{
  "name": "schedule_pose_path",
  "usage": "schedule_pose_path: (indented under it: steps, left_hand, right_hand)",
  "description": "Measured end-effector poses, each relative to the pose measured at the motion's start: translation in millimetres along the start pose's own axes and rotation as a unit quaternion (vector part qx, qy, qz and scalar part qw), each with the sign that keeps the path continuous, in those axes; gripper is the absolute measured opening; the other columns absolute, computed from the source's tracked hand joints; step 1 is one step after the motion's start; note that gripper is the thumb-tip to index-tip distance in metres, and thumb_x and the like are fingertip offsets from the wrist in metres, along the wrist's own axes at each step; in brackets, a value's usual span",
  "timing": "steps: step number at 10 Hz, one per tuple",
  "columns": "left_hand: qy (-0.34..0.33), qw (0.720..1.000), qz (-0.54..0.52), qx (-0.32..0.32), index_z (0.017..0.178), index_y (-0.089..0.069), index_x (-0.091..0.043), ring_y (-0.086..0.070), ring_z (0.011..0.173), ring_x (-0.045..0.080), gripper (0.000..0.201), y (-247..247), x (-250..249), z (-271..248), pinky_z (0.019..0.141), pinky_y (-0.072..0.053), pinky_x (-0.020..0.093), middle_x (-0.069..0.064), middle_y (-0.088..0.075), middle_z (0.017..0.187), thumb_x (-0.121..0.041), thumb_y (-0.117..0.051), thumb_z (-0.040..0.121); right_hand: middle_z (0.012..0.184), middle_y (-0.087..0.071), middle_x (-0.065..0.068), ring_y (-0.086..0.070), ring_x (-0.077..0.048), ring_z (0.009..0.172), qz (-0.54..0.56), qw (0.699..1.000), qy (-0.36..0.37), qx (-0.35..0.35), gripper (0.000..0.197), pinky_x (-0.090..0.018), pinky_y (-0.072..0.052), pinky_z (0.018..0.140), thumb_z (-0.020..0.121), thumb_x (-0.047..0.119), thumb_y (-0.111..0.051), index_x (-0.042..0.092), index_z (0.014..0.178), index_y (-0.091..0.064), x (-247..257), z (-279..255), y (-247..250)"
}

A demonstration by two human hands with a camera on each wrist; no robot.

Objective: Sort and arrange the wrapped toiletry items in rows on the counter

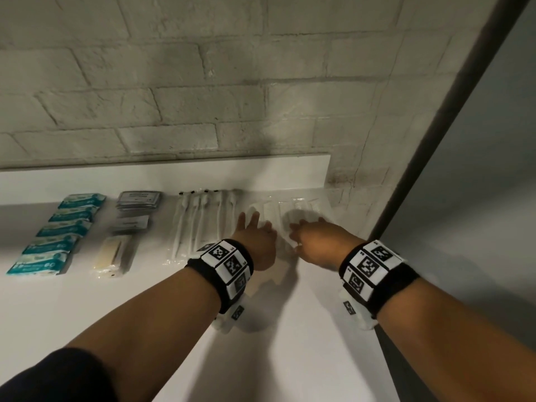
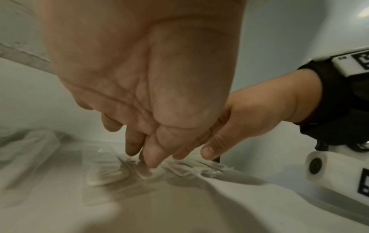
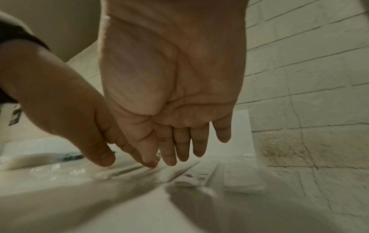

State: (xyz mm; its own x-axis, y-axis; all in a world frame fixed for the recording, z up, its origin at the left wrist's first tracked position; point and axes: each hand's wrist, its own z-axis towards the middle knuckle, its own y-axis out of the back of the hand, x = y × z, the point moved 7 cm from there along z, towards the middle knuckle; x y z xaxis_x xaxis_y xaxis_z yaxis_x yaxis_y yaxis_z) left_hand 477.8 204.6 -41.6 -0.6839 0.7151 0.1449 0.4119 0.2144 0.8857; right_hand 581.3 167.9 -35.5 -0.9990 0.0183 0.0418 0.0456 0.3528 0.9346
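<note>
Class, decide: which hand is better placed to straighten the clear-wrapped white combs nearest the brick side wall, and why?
Probably the right hand. It already lies over the right-most clear-wrapped white combs beside the brick side wall, fingers extended. The left hand sits further left, next to the wrapped white toothbrushes.

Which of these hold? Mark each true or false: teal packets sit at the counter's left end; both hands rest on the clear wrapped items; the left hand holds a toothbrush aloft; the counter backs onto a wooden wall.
1. Teal packets form a row at the left end of the counter: true.
2. The left hand and right hand touch the clear wrapped items: true.
3. Left hand lifts a toothbrush: false; its straight fingers press flat wrappers.
4. Wooden wall: false; a painted brick wall.
</note>
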Motion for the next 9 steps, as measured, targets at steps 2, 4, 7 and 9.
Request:
schedule_pose_path:
  steps: [2,4,7,9]
  left_hand:
    - [-0.048,0.998,-0.019,-0.021,0.154,-0.008,-0.016,0.013,0.147,0.036,0.071,8,-24,1,0.114,0.011,0.056,0.002,0.000,0.163,-0.011,-0.033,0.088]
    - [-0.061,0.998,-0.014,0.003,0.154,-0.012,-0.021,0.011,0.147,0.036,0.073,5,-32,1,0.112,0.015,0.057,0.000,-0.003,0.163,-0.007,-0.032,0.085]
    - [-0.046,0.998,-0.010,-0.033,0.152,-0.015,-0.015,0.005,0.147,0.036,0.067,9,-32,-2,0.115,0.008,0.057,0.005,-0.011,0.161,-0.014,-0.036,0.088]
    - [-0.044,0.988,-0.101,-0.104,0.152,-0.020,-0.022,-0.024,0.145,0.020,0.057,6,-20,-53,0.118,-0.018,0.041,-0.001,-0.022,0.159,-0.032,-0.038,0.099]
  right_hand:
    - [0.120,-0.063,-0.007,-0.061,-0.028,0.106,0.010,0.994,-0.104,-0.018,0.037,-0.035,-0.046,0.091,0.091,0.015,-0.044,0.016,0.125,-0.060,-43,-12,8]
    - [0.114,-0.065,-0.009,-0.063,-0.029,0.101,0.011,0.993,-0.114,0.002,0.036,-0.034,-0.051,0.083,0.088,0.011,-0.044,0.014,0.121,-0.060,-51,-13,-7]
    - [0.136,-0.056,-0.004,-0.055,-0.026,0.120,0.054,0.992,-0.110,-0.009,0.047,-0.036,-0.046,0.100,0.092,0.015,-0.043,0.021,0.137,-0.049,-55,-22,-5]
    - [0.144,-0.049,0.005,-0.048,-0.017,0.128,0.156,0.982,-0.100,-0.023,0.042,-0.031,-0.039,0.106,0.096,0.031,-0.049,0.028,0.138,-0.049,-51,-66,-9]
